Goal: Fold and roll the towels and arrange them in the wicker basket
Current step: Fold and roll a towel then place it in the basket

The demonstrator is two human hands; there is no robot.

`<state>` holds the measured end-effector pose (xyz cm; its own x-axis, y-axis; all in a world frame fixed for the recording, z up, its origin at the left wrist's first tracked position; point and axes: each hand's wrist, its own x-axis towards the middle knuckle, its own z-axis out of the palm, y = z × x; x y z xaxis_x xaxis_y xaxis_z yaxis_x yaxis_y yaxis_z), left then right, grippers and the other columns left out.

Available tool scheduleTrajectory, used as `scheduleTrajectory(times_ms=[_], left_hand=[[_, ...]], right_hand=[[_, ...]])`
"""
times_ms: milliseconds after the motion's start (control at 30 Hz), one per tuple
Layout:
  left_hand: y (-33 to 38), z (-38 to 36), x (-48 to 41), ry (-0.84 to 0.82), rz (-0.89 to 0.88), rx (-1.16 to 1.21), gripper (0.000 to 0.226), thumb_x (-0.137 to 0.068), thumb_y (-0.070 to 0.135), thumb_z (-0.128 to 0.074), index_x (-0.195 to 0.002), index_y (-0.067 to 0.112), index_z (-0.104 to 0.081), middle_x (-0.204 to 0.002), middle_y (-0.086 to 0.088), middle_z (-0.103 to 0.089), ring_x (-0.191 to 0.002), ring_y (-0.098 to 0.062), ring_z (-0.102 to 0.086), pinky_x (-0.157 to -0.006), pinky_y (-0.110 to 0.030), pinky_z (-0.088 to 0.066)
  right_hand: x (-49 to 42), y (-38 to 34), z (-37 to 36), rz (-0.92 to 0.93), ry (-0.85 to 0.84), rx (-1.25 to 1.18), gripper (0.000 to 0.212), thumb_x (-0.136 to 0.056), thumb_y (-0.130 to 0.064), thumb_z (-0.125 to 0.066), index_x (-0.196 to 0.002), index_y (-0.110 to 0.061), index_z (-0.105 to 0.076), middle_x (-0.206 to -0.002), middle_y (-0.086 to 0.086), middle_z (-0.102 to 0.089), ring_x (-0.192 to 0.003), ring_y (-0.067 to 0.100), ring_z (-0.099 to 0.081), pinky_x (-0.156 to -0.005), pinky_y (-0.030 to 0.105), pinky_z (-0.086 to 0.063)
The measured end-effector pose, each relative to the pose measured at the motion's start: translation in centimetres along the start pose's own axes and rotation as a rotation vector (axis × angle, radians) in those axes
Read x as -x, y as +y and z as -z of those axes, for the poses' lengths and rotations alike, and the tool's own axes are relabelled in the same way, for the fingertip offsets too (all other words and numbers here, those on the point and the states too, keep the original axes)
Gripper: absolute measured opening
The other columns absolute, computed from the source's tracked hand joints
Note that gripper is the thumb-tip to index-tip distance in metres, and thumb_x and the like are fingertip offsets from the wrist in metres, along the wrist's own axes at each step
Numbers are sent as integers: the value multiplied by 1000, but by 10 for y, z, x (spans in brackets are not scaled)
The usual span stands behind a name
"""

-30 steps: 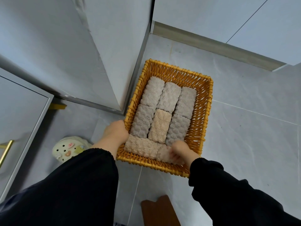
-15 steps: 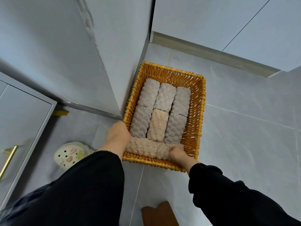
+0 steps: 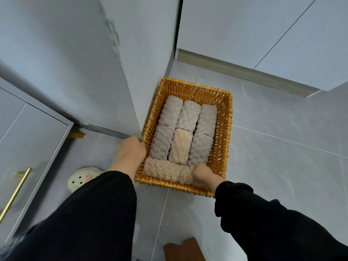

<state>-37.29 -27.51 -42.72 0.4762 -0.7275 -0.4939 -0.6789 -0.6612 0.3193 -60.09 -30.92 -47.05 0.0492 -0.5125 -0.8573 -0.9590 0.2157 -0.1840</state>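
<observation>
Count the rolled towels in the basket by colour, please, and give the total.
Grey towels: 5
Beige towels: 3 (one partly under the right hand)
Total in the basket: 8

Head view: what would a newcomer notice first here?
The orange wicker basket on the grey floor, packed with rolled towels, with a paler beige roll in the middle. The left hand holds its left rim; the right hand sits at its near right corner.
</observation>
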Motion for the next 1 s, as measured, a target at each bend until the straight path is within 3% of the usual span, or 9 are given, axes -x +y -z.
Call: scheduleTrajectory(times_ms=[100,167,267,333,433,567,767,1000], left_hand=[[13,17,9,-52,-41,29,30,-90,11,-41,-61,14,-44,-64,-3,-47,-58,-20,-44,-47,-27,-27],[25,31,15,-52,-67,105,32,-91,9,-42,-59,14,-40,-61,-3,-42,-57,-19,-40,-48,-28,-27],[45,59,27,-27,-112,295,18,-90,8,-44,-77,11,-56,-75,-9,-53,-71,-23,-52,-63,-34,-45],[56,81,38,-5,-120,364,20,-89,10,-46,-88,5,-65,-85,-15,-65,-80,-28,-61,-76,-40,-53],[64,120,58,46,-178,369,21,-92,14,-49,-99,5,-66,-101,-12,-67,-94,-27,-64,-86,-40,-53],[53,177,97,182,-268,388,22,-94,15,-49,-109,13,-65,-113,-3,-63,-108,-20,-57,-89,-26,-41],[13,245,170,442,-262,409,29,-95,17,-48,-121,19,-60,-121,2,-61,-108,-13,-56,-86,-22,-39],[-70,297,246,779,-129,496,34,-95,17,-49,-129,21,-54,-132,4,-55,-121,-11,-50,-91,-20,-34]], right_hand=[[7,-19,13,46,71,-110,33,-94,-9,-44,-122,4,-57,-124,22,-59,-117,35,-54,-93,35,-44],[15,-39,26,130,115,-161,31,-95,-8,-44,-118,5,-60,-119,21,-62,-112,35,-58,-91,37,-47],[39,-69,51,282,225,-248,30,-95,-6,-40,-110,5,-64,-112,18,-65,-103,31,-62,-85,39,-51],[61,-86,67,384,318,-308,29,-93,-6,-41,-109,-5,-65,-112,11,-65,-101,25,-62,-86,36,-53],[109,-108,90,578,470,-382,28,-93,-5,-42,-110,-11,-62,-108,5,-64,-98,19,-61,-83,32,-52],[178,-137,102,846,632,-413,30,-92,-3,-42,-113,-14,-59,-98,-5,-60,-88,10,-56,-75,23,-46],[263,-186,87,1173,613,-374,31,-92,-7,-43,-119,-18,-56,-103,-6,-60,-94,8,-56,-82,21,-45],[330,-260,44,1343,490,-344,33,-90,-3,-43,-118,-17,-56,-105,-5,-59,-91,9,-55,-70,6,-37]])
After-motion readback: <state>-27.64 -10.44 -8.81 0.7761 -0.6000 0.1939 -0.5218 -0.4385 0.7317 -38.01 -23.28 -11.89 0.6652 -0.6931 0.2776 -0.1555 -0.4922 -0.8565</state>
